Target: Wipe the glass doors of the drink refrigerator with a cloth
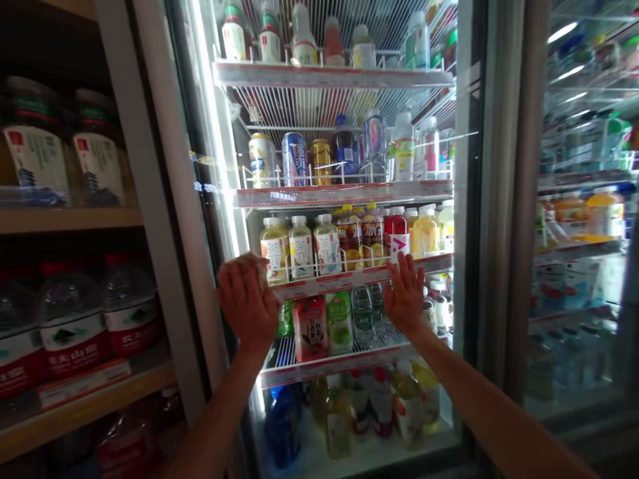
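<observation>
My left hand [249,303] is pressed over a crumpled, light-coloured cloth [262,274], whose edge shows past the fingertips. It lies at the left side of the glass door [319,233] of a lit drinks cooler. My right hand [405,296] is raised at the right part of the same door, palm forward with the fingers stretched out, holding nothing. Whether its palm touches the glass I cannot tell. Behind the glass, between the hands, pale tea bottles [301,249] and a red drink bottle [397,233] stand on a wire shelf.
A wooden shelf unit [70,219] with large bottles [72,326] stands to the left. Beyond a metal door frame [516,199] at right is another cooler [584,253] full of drinks. Inside the middle cooler, cans [294,159] and several more bottles fill the shelves.
</observation>
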The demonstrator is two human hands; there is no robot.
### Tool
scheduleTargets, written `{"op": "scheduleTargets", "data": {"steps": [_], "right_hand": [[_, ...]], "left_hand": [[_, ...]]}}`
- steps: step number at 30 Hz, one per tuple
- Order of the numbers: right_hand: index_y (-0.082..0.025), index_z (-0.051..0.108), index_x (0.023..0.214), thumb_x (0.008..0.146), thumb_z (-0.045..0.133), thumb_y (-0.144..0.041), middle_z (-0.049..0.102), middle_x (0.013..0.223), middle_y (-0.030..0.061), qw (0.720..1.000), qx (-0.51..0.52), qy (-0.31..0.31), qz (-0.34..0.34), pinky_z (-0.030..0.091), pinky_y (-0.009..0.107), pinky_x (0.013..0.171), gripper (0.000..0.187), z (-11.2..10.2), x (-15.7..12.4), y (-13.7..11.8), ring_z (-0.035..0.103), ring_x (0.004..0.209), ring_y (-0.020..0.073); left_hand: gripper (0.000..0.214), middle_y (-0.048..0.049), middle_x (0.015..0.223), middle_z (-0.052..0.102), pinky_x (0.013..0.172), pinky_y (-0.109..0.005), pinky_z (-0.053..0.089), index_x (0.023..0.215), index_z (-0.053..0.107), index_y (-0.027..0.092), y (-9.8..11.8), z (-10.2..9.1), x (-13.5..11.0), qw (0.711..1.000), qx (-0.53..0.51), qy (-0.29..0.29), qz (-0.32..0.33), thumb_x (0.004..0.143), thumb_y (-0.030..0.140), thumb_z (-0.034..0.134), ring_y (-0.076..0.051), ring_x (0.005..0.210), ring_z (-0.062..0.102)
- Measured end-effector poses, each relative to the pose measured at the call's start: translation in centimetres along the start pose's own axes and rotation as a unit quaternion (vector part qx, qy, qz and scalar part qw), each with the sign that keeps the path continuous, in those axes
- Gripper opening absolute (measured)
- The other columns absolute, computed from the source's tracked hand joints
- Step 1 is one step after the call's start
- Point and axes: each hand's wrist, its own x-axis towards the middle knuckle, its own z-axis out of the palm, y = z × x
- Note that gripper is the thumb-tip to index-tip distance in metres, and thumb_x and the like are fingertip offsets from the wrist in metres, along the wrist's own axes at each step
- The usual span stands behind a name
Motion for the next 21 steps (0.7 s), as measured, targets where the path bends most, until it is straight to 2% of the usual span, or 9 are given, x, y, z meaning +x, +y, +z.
{"op": "scheduleTargets", "data": {"steps": [3, 5, 9, 10, 11, 14, 16, 17, 21], "right_hand": [[-0.027, 0.012, 0.147, 0.09, 0.037, -0.024, 0.016, 0.154, 0.0059, 1.0, 0.002, 0.01, -0.011, 0.017, 0.051, 0.112, 0.062, -0.1, 0.1, 0.1, 0.017, 0.141, 0.0257], [-0.027, 0.014, 0.146, 0.09, 0.036, -0.024, 0.017, 0.154, 0.0056, 1.0, 0.005, 0.014, -0.018, 0.017, 0.05, 0.112, 0.061, -0.2, 0.1, 0.2, 0.018, 0.141, 0.0252], [-0.026, 0.015, 0.146, 0.09, 0.039, -0.024, 0.018, 0.154, 0.0062, 1.0, 0.006, 0.018, -0.011, 0.017, 0.05, 0.112, 0.061, 0.0, 0.0, 0.1, 0.018, 0.141, 0.0251], [-0.026, 0.016, 0.146, 0.09, 0.039, -0.024, 0.019, 0.154, 0.0064, 1.0, 0.005, 0.019, -0.008, 0.017, 0.05, 0.112, 0.061, 0.1, 0.0, 0.0, 0.018, 0.141, 0.0251], [-0.026, 0.016, 0.146, 0.09, 0.039, -0.024, 0.019, 0.153, 0.0066, 1.0, 0.005, 0.022, -0.005, 0.017, 0.051, 0.112, 0.061, 0.1, 0.0, 0.0, 0.018, 0.141, 0.025], [-0.027, 0.015, 0.146, 0.09, 0.038, -0.023, 0.019, 0.153, 0.0063, 1.0, 0.006, 0.022, -0.006, 0.017, 0.051, 0.112, 0.061, 0.0, 0.1, 0.0, 0.018, 0.141, 0.0246], [-0.028, 0.015, 0.146, 0.09, 0.038, -0.023, 0.019, 0.153, 0.006, 1.0, 0.008, 0.02, -0.012, 0.018, 0.051, 0.112, 0.061, -0.1, 0.1, 0.0, 0.018, 0.141, 0.0243], [-0.028, 0.014, 0.146, 0.09, 0.038, -0.023, 0.019, 0.153, 0.0059, 1.0, 0.009, 0.02, -0.014, 0.018, 0.051, 0.112, 0.061, -0.1, 0.1, 0.0, 0.018, 0.141, 0.0243], [-0.028, 0.012, 0.147, 0.089, 0.038, -0.023, 0.018, 0.154, 0.0067, 1.0, 0.009, 0.017, -0.007, 0.019, 0.052, 0.111, 0.063, 0.0, 0.1, 0.0, 0.017, 0.141, 0.0254]], "left_hand": [[0.064, -0.0104, 0.146, 0.033, 0.114, -0.041, 0.014, 0.145, 0.019, 0.021, 1.7, 0.3, -0.4, 0.987, -0.042, -0.056, 0.146, 0.087, 0.027, 0.046, -0.022, 0.141, 0.013], [0.062, -0.008, 0.145, 0.037, 0.115, -0.04, 0.011, 0.145, 0.02, 0.023, 1.2, 0.1, -0.2, 0.98, -0.041, -0.076, 0.18, 0.088, 0.027, 0.045, -0.02, 0.14, 0.019], [0.061, -0.0124, 0.151, 0.022, 0.113, -0.049, 0.012, 0.145, 0.019, 0.019, -1.5, -1.0, 0.4, 1.0, 0.021, -0.012, -0.002, 0.089, 0.026, 0.042, -0.026, 0.14, 0.015], [0.062, -0.0139, 0.151, 0.02, 0.113, -0.05, 0.013, 0.145, 0.019, 0.017, -1.5, -1.0, 0.3, 1.0, 0.023, 0.0, -0.021, 0.088, 0.026, 0.043, -0.027, 0.141, 0.012], [0.063, -0.0149, 0.151, 0.02, 0.112, -0.049, 0.015, 0.145, 0.019, 0.015, -1.1, -0.9, 0.0, 1.0, 0.017, -0.001, -0.009, 0.088, 0.026, 0.044, -0.027, 0.141, 0.011], [0.061, -0.0127, 0.146, 0.034, 0.113, -0.042, 0.017, 0.144, 0.023, 0.017, 1.3, 0.0, -0.7, 0.989, -0.033, -0.056, 0.131, 0.087, 0.026, 0.045, -0.023, 0.141, 0.013], [0.059, -0.0098, 0.142, 0.04, 0.114, -0.039, 0.015, 0.143, 0.025, 0.02, 2.1, 0.4, -0.3, 0.978, -0.052, -0.08, 0.185, 0.088, 0.026, 0.045, -0.019, 0.14, 0.018], [0.058, -0.0096, 0.143, 0.039, 0.115, -0.039, 0.013, 0.143, 0.025, 0.021, 2.0, 0.4, 0.2, 0.981, -0.05, -0.074, 0.173, 0.088, 0.026, 0.044, -0.019, 0.14, 0.019], [0.062, -0.0152, 0.15, 0.021, 0.113, -0.049, 0.011, 0.145, 0.019, 0.016, 0.7, 0.4, 2.1, 1.0, -0.012, -0.012, -0.004, 0.088, 0.028, 0.042, -0.027, 0.141, 0.012]]}}
